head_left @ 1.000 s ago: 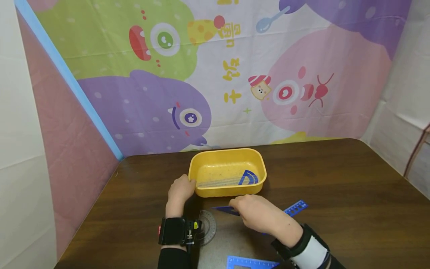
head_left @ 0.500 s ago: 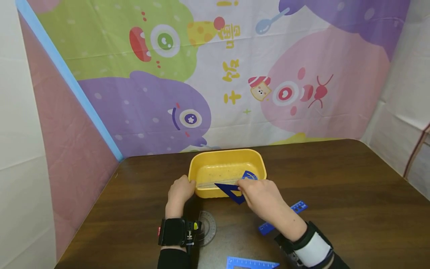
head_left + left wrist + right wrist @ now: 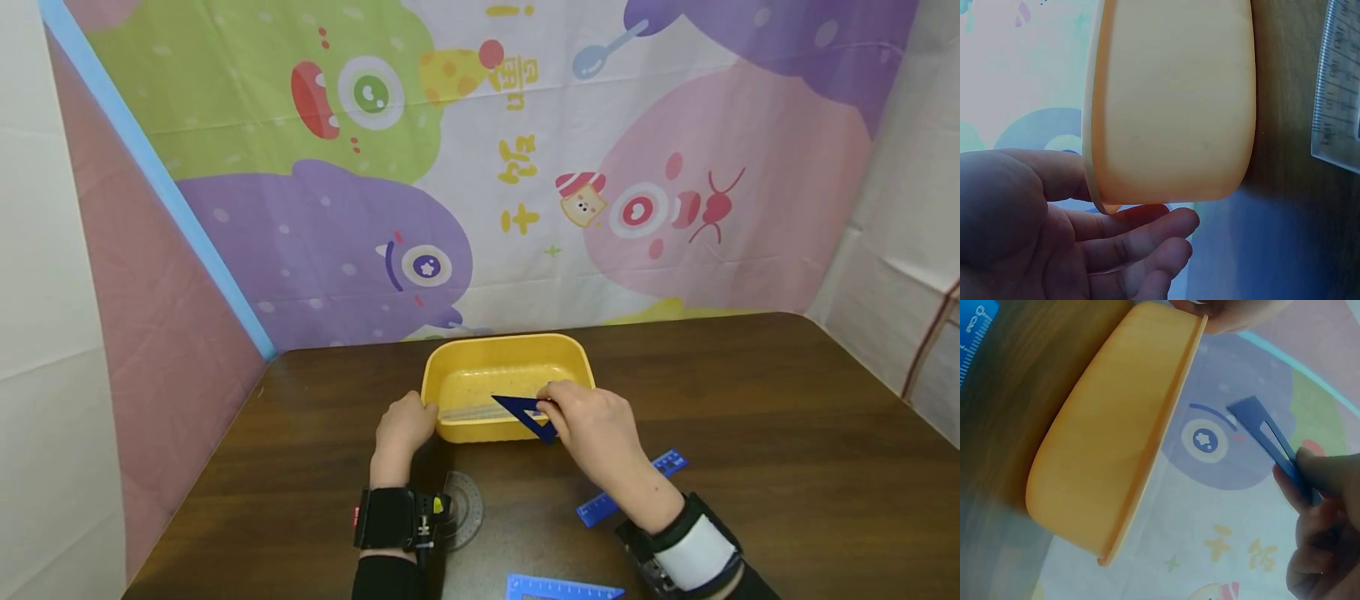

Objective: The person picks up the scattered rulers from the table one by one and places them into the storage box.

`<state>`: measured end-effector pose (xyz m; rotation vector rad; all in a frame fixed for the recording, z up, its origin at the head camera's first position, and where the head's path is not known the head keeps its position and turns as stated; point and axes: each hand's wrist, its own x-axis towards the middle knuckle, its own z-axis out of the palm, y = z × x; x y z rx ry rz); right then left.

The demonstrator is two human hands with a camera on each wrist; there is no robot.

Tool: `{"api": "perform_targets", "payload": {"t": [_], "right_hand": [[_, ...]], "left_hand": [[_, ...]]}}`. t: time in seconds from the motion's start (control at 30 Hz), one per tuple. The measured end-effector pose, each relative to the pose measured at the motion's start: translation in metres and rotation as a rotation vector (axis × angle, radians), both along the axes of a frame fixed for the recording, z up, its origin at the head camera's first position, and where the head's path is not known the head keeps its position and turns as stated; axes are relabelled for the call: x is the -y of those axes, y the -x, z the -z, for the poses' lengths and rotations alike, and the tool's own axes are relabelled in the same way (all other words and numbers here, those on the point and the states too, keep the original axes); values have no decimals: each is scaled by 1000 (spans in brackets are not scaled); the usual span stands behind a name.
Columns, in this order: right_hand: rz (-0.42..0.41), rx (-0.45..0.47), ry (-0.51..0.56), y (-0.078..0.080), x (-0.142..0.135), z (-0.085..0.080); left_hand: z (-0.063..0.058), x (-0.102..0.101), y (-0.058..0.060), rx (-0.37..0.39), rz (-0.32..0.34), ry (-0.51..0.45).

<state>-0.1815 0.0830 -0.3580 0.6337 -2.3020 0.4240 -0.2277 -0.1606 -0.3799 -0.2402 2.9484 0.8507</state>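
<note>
A yellow plastic basin (image 3: 465, 431) stands near the table's back edge. My left hand (image 3: 403, 427) holds its left end; in the left wrist view the thumb lies at the rim and the other fingers curve round the end wall. Between thumb and fingers, my right hand (image 3: 600, 429) pinches a dark blue set square (image 3: 513, 405) over the basin's front right part. The right wrist view shows this set square (image 3: 1254, 415) raised above the rim. Inside the basin lies a clear ruler (image 3: 468, 412); the right hand hides most of the basin's right side.
A clear protractor (image 3: 468, 508) lies beside the left wrist. Under the right forearm is a blue ruler (image 3: 596, 508), partly covered. Another blue set square (image 3: 562, 587) lies at the near edge of view. A printed cloth (image 3: 525, 283) hangs behind the table.
My right hand has lifted the dark blue set square from the table, carried it up and back over the basin, and shifted slightly right. The left hand stays at the basin's end.
</note>
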Motion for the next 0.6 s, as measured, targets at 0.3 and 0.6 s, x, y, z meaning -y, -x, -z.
{"api": "perform_targets", "payload": {"t": [0.3, 0.6], "right_hand": [[-31, -41, 24, 5, -2, 4], [-26, 61, -48, 9, -1, 12]], "left_hand": [[1, 0, 1, 3, -3, 1], [1, -1, -1, -16, -8, 2]]}}
